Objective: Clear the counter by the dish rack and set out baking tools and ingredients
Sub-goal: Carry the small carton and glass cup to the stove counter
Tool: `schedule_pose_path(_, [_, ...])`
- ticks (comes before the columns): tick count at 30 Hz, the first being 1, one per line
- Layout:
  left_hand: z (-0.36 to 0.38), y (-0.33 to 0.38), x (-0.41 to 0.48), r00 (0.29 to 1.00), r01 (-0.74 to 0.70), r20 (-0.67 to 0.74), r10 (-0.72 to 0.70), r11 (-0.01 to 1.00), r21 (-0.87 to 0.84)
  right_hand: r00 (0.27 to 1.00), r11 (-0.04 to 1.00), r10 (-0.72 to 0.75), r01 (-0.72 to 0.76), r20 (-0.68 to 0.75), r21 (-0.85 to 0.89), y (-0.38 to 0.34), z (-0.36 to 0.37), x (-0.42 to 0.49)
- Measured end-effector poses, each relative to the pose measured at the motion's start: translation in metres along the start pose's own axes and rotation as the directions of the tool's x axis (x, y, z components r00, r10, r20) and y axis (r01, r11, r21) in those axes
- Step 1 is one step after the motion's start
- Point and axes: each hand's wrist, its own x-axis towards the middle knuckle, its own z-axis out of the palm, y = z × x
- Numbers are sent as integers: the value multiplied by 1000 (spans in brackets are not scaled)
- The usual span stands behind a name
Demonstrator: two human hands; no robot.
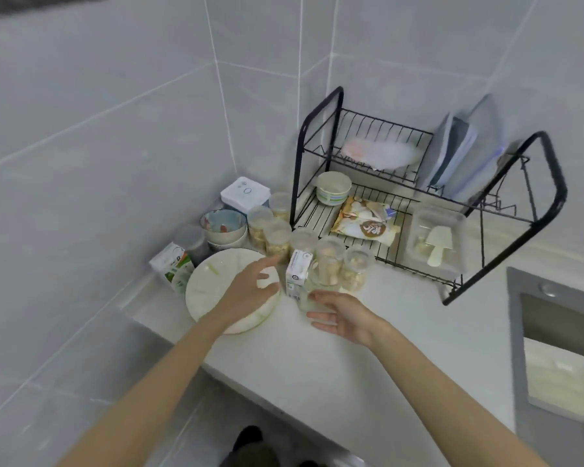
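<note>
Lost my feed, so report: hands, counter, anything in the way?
Left hand open above the round plate. Right hand open beside the small carton, nothing held. Jars crowd the counter by the dish rack.

White bench in a tiled corner, crowded towards the wall.
On the bench (368, 358) a black wire dish rack (317, 129) is set at the right. Clear lidded jars (329, 264) are clustered just beside its left end, with a small white carton (297, 274) in front of them. A large round white plate (213, 291) is laid further left, backed by a green-and-white carton (171, 264), a grey cylindrical container (191, 241), stacked bowls (223, 227) and a white box (245, 193).
</note>
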Motion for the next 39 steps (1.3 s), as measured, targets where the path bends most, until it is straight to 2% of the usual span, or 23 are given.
schedule_pose_path(3, [0,-7,37,977,-164,156,143,978,130,1000,998,-3,3,-2,65,1,7,12])
schedule_pose_path(5, [1,-14,59,926,-312,278,254,931,190,999,997,-24,26,-24,75,3,13,16])
schedule_pose_path(8, [5,-23,84,854,-443,410,320,861,251,994,994,-66,73,-87,86,12,20,16])
schedule_pose_path(13, [14,-22,98,809,-546,432,398,781,304,954,980,-116,155,-277,122,34,25,8])
schedule_pose_path(18, [21,-18,99,769,-604,462,441,737,303,858,949,-180,280,-481,145,49,35,-5])
schedule_pose_path(23, [20,-14,97,754,-627,479,449,709,322,797,922,-216,356,-564,151,59,40,-23])
schedule_pose_path(30, [38,15,51,711,-612,489,505,787,77,704,877,-253,456,-664,150,87,23,-86])
schedule_pose_path(39, [138,107,-57,586,-550,598,547,810,-202,483,818,-247,569,-840,86,142,-39,-228])
